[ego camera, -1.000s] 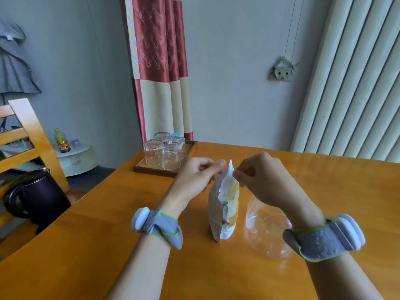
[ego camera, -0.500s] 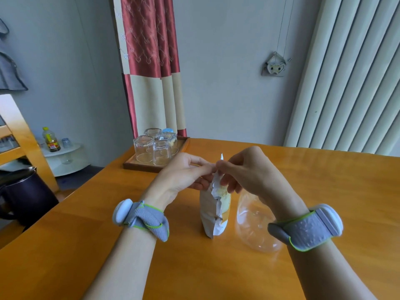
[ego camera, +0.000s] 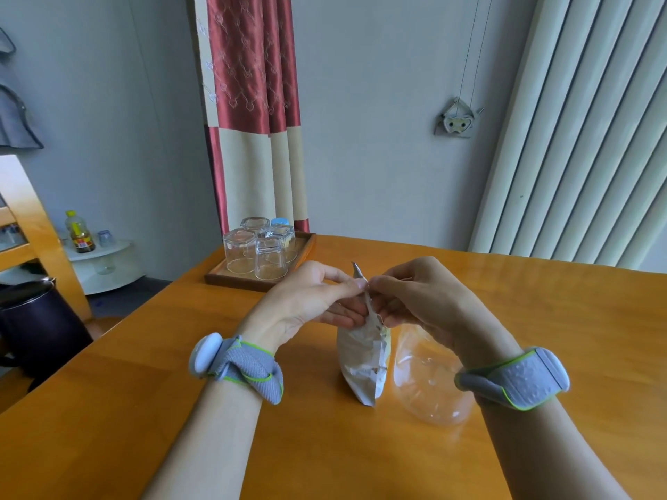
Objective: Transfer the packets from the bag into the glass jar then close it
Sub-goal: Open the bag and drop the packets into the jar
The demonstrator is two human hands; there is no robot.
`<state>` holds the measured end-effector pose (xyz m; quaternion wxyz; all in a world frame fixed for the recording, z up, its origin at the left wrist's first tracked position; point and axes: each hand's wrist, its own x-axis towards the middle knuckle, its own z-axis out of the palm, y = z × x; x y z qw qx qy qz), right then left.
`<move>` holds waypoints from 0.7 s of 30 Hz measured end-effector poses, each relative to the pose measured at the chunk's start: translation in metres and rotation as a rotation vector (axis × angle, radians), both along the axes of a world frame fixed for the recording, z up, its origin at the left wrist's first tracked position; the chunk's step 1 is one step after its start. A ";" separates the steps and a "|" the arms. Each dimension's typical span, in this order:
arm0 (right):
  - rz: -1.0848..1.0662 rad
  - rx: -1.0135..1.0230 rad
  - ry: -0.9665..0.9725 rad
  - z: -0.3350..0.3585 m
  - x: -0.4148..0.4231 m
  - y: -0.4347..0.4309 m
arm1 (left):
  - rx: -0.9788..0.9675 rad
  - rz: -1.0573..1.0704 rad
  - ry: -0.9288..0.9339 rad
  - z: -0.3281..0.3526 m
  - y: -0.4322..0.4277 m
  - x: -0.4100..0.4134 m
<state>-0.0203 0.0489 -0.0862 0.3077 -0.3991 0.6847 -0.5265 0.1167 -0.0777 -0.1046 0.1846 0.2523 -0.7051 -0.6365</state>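
A white and tan bag stands upright on the wooden table. My left hand and my right hand both pinch its top edge, fingertips almost touching, with a torn corner of the bag poking up between them. The clear glass jar sits just right of the bag, partly hidden behind my right wrist. Its mouth and any lid are hidden. No packets show.
A wooden tray with several upturned drinking glasses stands at the table's far left corner. A dark kettle and a wooden chair sit off the left edge. Vertical blinds hang at the right.
My hands have come closer together at the bag's top, and the top edge is now crumpled between the fingers. The view has shifted slightly to the right.
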 end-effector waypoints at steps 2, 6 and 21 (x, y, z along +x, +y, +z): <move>0.010 0.000 0.013 0.000 0.001 0.000 | -0.006 0.001 0.001 -0.001 0.001 0.000; 0.019 0.013 0.011 -0.001 -0.001 0.003 | -0.037 0.014 0.000 -0.002 0.003 -0.003; 0.115 0.015 -0.135 0.001 -0.005 0.009 | -0.048 0.053 -0.019 0.004 0.009 -0.001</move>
